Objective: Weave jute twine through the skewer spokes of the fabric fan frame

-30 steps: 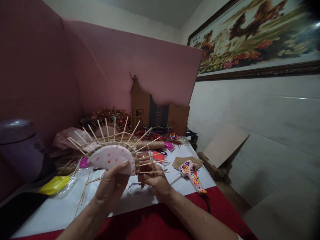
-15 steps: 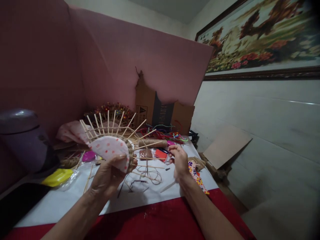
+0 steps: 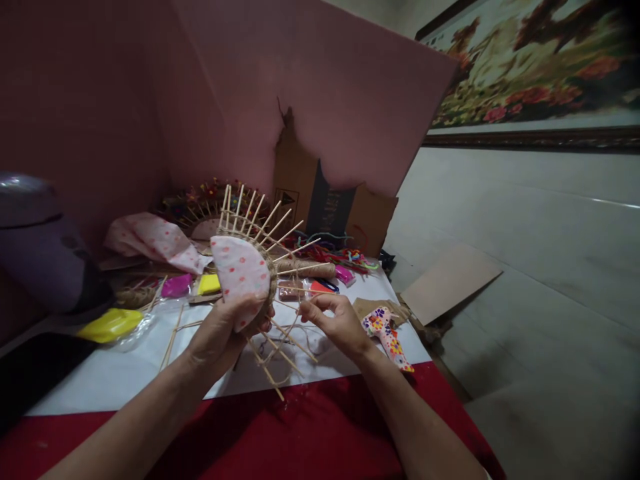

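Observation:
My left hand (image 3: 233,330) grips the lower edge of a half-round piece covered in white cloth with red dots (image 3: 243,273), thumb on the cloth and fingers behind. Thin wooden sticks (image 3: 275,220) fan out from its curved rim, which is wrapped in brown twine. A strand of twine (image 3: 299,283) passes across the sticks on the right and hangs in loops below them. The fingertips of my right hand (image 3: 333,323) are pinched together on this strand, close to the ends of the right-hand sticks.
A twine roll (image 3: 315,269), colourful pipe cleaners (image 3: 345,253) and torn cardboard (image 3: 295,173) lie behind. Yellow packets (image 3: 113,325) and a purple container (image 3: 43,267) stand left. A flower-patterned piece (image 3: 387,337) lies right. A similar stick-fan piece (image 3: 200,207) leans at the back.
The half-round piece has turned clockwise, so its lower sticks point down to the right. My right hand has moved left to the twine by the sticks. The camera view has shifted slightly.

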A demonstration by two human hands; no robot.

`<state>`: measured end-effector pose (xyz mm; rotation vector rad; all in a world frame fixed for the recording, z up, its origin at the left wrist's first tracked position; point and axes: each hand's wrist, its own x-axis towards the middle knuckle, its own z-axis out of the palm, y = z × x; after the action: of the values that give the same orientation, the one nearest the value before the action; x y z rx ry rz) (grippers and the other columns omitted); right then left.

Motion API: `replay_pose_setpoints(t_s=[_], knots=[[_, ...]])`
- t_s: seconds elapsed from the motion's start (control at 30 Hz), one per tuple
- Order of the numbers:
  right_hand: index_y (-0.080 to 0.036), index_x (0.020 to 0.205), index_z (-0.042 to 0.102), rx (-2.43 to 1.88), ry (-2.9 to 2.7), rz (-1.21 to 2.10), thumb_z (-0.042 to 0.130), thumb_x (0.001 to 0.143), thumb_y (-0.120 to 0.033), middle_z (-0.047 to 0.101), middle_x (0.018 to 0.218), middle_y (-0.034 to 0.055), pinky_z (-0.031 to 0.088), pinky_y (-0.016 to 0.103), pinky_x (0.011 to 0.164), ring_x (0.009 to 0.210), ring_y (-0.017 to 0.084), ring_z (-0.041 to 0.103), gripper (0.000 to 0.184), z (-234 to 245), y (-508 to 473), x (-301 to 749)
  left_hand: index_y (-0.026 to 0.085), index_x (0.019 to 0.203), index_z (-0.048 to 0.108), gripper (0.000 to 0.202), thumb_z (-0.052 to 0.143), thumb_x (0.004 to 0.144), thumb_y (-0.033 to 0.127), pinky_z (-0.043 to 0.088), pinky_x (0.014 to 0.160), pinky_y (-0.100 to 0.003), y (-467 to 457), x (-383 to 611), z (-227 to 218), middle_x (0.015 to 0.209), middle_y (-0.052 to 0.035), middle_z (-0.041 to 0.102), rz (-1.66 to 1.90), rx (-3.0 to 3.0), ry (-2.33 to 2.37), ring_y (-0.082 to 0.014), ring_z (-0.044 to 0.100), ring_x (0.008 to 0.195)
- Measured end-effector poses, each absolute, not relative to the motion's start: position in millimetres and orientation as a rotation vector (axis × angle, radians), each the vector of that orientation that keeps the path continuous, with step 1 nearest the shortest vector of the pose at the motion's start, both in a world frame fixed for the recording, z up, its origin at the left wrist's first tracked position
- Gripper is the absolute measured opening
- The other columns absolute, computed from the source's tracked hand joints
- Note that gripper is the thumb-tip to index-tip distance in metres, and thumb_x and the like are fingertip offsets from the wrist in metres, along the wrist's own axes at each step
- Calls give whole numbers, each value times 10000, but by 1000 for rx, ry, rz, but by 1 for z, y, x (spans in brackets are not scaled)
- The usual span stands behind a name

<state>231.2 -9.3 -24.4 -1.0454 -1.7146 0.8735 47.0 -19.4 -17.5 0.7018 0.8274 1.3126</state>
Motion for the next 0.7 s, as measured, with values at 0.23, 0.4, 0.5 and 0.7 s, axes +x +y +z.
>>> replay_pose_setpoints(t_s=[0.23, 0.4, 0.5, 0.7], knots=[[-174, 664, 663, -1027, -1574, 1103, 643, 730, -464, 602, 592, 2, 381, 268, 593, 568, 123, 508, 298, -31, -11, 226, 117, 710, 656, 120, 664, 608, 181, 479, 499, -219, -20, 48, -20, 651, -30, 623, 1292, 739, 880, -121, 555, 572], [-160, 637, 649, -1015, -1385, 1236, 696, 669, -429, 614, 621, 7, 376, 261, 597, 571, 109, 494, 275, -36, -11, 220, 125, 715, 651, 118, 654, 611, 183, 468, 490, -221, -19, 50, -23, 645, -26, 615, 1291, 779, 876, -124, 549, 571], [-154, 648, 653, -984, -1247, 1329, 731, 628, -373, 601, 618, -5, 367, 252, 602, 570, 99, 480, 233, -39, -11, 219, 126, 716, 649, 124, 661, 609, 187, 467, 486, -225, -19, 52, -23, 649, -26, 615, 1289, 774, 868, -125, 547, 567], [-150, 647, 637, -985, -1090, 1404, 752, 600, -294, 562, 608, -24, 337, 238, 589, 567, 87, 447, 190, -42, -9, 220, 117, 708, 651, 134, 671, 585, 165, 456, 473, -217, -20, 52, -21, 632, -20, 612, 1311, 716, 867, -117, 543, 551]])
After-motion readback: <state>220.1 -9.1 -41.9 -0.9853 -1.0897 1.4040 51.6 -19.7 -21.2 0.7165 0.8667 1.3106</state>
